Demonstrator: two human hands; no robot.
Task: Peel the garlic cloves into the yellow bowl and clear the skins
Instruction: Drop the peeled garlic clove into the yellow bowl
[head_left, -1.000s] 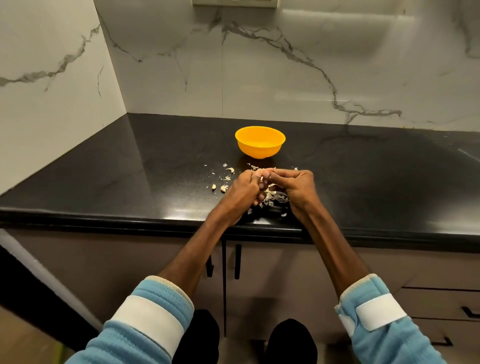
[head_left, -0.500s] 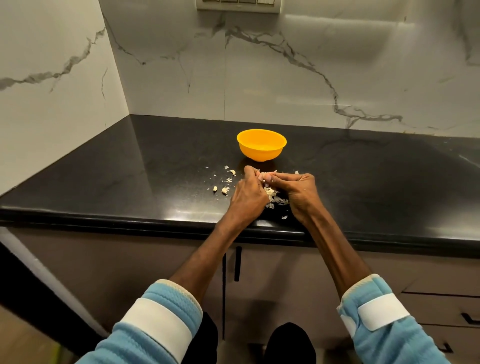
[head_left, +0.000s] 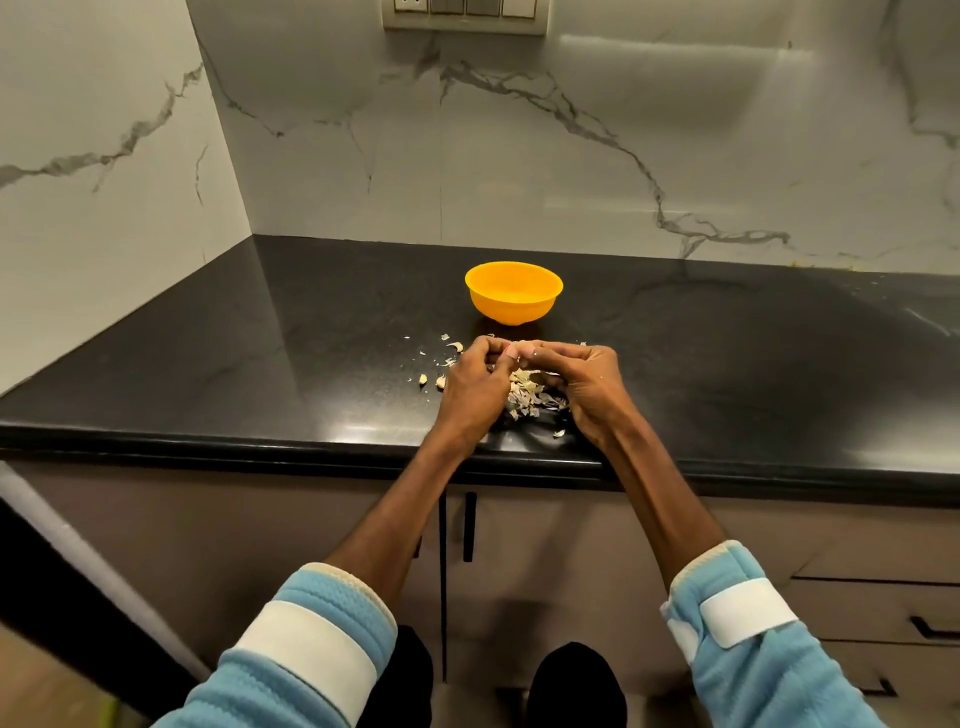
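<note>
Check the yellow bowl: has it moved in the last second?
No. The bowl sits at the same spot relative to the back edge of the counter and the skin scraps in front of it; only the camera tilted.

A glossy black countertop (head_left: 727, 364) meets white, grey-veined marble walls (head_left: 571, 156) in a corner at 10 o'clock; a switch plate (head_left: 465, 15) sits at 12, brown cabinets (head_left: 260, 519) below, drawers (head_left: 878, 608) at 4 o'clock.

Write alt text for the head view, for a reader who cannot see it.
A left hand and a right hand pinch what seems a clove above a pile of skins on a black counter. A yellow bowl stands just beyond them.
</note>
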